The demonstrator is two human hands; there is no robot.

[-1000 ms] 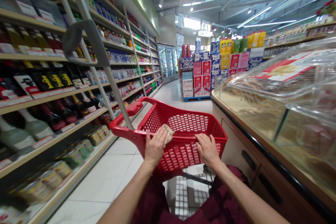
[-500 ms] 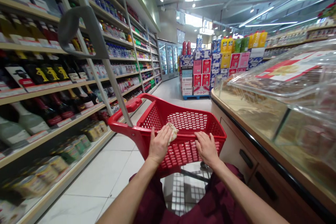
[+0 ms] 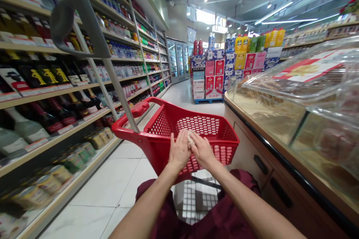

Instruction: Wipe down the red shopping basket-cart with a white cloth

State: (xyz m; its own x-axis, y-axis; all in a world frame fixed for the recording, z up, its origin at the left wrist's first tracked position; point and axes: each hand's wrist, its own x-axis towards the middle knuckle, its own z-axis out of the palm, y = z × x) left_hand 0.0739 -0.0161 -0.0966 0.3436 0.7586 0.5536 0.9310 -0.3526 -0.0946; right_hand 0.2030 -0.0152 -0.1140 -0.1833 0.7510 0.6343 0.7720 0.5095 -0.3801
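Observation:
A crumpled off-white cloth point(image 3: 191, 140) is between my two hands, over the near rim of a red shopping cart basket point(image 3: 230, 142). From the left, my left hand point(image 3: 180, 151) grips the cloth, fingers pointing away and thumb up. My right hand point(image 3: 202, 151) meets it from the other side, its fingers curled over the cloth. Much of the cloth is hidden by my fingers. The basket has perforated sides and shows no goods inside. A grey handle point(image 3: 97, 31) on a metal pole rises at the cart's left.
Shelves of bottles and cans point(image 3: 70, 91) run along the left. A glass-sided display counter point(image 3: 280, 114) with a black edge stands close on the right. Ahead are stacked drink cartons point(image 3: 214, 82) on a blue pallet point(image 3: 209, 101). Tiled floor point(image 3: 123, 183) lies between shelves and cart.
My right hand has left its spot on the near rim and moved left onto the cloth. My left hand has shifted slightly right, still with the cloth.

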